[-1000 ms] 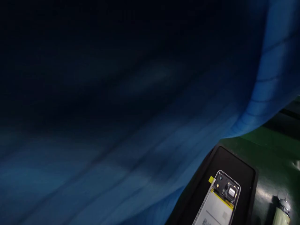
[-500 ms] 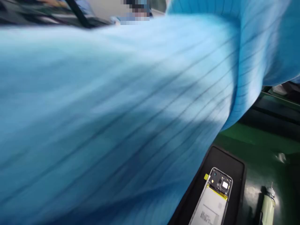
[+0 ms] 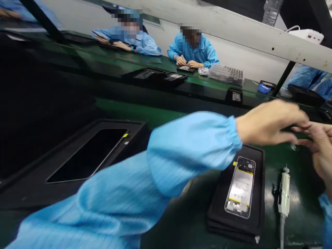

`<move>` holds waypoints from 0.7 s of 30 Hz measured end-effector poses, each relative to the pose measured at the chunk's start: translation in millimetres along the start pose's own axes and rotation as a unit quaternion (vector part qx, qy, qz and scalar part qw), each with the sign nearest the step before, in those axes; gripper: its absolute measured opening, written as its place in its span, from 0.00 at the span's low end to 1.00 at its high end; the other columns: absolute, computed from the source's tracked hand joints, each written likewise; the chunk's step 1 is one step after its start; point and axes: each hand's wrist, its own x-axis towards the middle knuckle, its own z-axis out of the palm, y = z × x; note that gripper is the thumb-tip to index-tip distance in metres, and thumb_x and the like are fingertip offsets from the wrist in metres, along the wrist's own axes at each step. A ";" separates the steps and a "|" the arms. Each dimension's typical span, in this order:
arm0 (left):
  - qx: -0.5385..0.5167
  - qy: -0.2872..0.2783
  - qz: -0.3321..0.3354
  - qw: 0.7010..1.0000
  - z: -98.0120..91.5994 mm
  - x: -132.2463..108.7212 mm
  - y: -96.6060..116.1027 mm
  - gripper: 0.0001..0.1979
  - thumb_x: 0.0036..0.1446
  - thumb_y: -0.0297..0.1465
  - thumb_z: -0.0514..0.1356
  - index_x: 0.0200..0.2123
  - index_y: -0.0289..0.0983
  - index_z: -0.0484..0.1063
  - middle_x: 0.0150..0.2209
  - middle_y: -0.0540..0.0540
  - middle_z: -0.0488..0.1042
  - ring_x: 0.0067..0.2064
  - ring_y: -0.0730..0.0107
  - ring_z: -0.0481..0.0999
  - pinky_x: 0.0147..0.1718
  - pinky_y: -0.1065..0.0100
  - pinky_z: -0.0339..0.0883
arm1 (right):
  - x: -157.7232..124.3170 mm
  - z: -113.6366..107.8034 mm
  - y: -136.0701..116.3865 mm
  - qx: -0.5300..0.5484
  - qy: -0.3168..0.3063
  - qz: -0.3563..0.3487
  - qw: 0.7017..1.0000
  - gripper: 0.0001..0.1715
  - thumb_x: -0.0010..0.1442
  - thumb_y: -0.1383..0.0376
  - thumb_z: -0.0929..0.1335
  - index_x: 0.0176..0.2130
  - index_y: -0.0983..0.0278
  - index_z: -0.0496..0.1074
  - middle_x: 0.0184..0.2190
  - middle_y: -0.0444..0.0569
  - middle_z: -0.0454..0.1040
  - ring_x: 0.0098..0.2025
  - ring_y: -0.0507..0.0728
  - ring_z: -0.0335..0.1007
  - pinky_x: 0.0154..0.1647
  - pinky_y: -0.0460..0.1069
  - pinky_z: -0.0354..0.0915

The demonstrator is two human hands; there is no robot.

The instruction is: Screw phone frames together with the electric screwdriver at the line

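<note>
At the right, my left hand [image 3: 269, 122] reaches across in a blue sleeve, its fingers bent and meeting those of my right hand [image 3: 320, 148]. Both hands are closed at the fingertips; blur and overlap hide whatever is between them. Below my left wrist, an opened phone [image 3: 240, 190] shows its battery and a yellow tab, lying in a black foam tray [image 3: 220, 207] on top of a stack. A pale electric screwdriver [image 3: 284, 193] lies on the green bench to the right of the tray, beneath my hands.
Another phone [image 3: 90, 155], screen up, rests in a black tray [image 3: 135, 129] at left. Across the bench, two people in blue work over trays. Clear plastic trays [image 3: 225, 74] and a blue box [image 3: 264, 88] stand there. A dark post [image 3: 284, 77] rises at right.
The blue sleeve that filled most of the view has drawn away to lower left. Both my hands, the left phone and the far bench now show.
</note>
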 end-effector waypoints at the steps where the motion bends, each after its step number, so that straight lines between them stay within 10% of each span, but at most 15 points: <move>1: -0.012 -0.009 -0.001 1.000 10.2 -17.6 11.7 0.14 0.57 0.31 0.65 0.45 0.30 0.74 0.44 0.43 0.76 0.45 0.70 0.75 0.44 0.75 0.64 | -11.5 7.9 5.8 0.035 -0.032 0.024 0.999 0.15 0.59 0.53 0.71 0.39 0.62 0.76 0.40 0.50 0.77 0.35 0.58 0.75 0.31 0.52 0.75; 8: -0.079 0.058 -0.114 0.989 55.4 -78.5 35.3 0.06 0.59 0.30 0.63 0.31 0.35 0.75 0.29 0.49 0.76 0.31 0.73 0.75 0.31 0.74 0.63 | -62.0 44.7 20.5 0.100 -0.112 0.065 0.986 0.17 0.58 0.51 0.70 0.32 0.62 0.75 0.34 0.48 0.77 0.36 0.57 0.74 0.38 0.51 0.72; 21: -0.229 0.092 -0.240 0.939 60.6 -119.1 37.6 0.05 0.53 0.22 0.65 0.32 0.35 0.79 0.30 0.48 0.79 0.31 0.72 0.78 0.32 0.75 0.68 | -102.1 58.5 38.5 0.148 -0.193 0.088 0.966 0.17 0.61 0.51 0.67 0.36 0.60 0.78 0.41 0.50 0.74 0.40 0.57 0.71 0.32 0.48 0.73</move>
